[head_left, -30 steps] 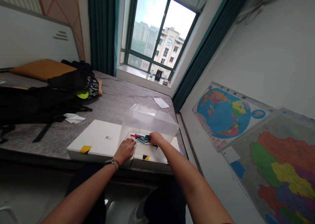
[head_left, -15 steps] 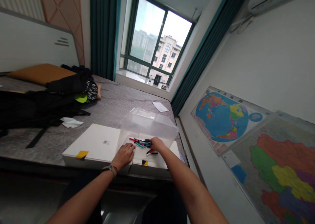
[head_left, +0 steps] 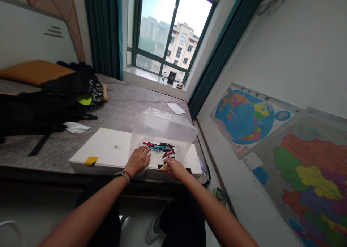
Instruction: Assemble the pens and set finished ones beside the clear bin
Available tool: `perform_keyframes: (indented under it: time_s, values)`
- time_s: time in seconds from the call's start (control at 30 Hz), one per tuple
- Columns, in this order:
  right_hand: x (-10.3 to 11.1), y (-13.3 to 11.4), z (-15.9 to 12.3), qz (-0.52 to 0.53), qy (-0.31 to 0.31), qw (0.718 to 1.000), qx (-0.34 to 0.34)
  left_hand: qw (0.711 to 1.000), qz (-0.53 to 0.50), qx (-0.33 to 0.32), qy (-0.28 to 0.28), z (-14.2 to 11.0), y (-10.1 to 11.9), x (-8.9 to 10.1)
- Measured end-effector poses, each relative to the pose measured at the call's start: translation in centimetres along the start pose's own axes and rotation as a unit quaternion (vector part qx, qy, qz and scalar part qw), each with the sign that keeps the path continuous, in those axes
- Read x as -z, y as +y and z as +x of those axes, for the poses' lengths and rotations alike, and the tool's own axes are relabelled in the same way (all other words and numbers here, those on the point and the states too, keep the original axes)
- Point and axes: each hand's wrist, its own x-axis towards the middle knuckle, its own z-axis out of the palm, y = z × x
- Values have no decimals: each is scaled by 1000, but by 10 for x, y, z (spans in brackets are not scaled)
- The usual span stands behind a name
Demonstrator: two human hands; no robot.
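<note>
A loose pile of pens (head_left: 159,147), black, teal and red, lies inside a clear plastic bin (head_left: 162,122) tipped on its side, open towards me. My left hand (head_left: 138,159) lies by the bin's front left edge, fingers spread and slightly bent, just left of the pens. Nearer to me than the pile, my right hand (head_left: 173,167) is at the front edge, its fingers curled together; whatever they may hold is too small to make out. Beneath the bin are white boxes (head_left: 105,145) with yellow and black tabs.
The boxes stand along the front edge of a grey mattress (head_left: 127,98). A black bag (head_left: 35,111) and a crumpled tissue (head_left: 77,127) lie to the left. Behind the bin is a white paper (head_left: 176,108). Maps (head_left: 244,116) hang on the right wall.
My right hand has drawn back from the pens towards the front edge. My left hand stays about where it was by the bin. The view has tilted downward.
</note>
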Motion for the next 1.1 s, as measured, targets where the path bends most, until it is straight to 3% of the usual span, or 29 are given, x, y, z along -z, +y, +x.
perform_keyframes:
  time_s: [0.2, 0.4, 0.6, 0.93, 1.1]
  values:
    - [6, 11, 21, 55, -3, 998, 15, 1000, 18, -3, -3, -1, -1, -2]
    - [5, 16, 35, 59, 47, 997, -17, 1000, 17, -6, 0, 0, 0, -1]
    - [1, 25, 53, 72, 50, 995, -55, 999, 32, -12, -6, 0, -2, -4]
    - [-5, 20, 76, -6, 91, 988, -122, 997, 61, -51, -25, -2, -1, -3]
    - [21, 15, 90, -46, 41, 993, -99, 995, 75, -50, -38, -2, -1, -4]
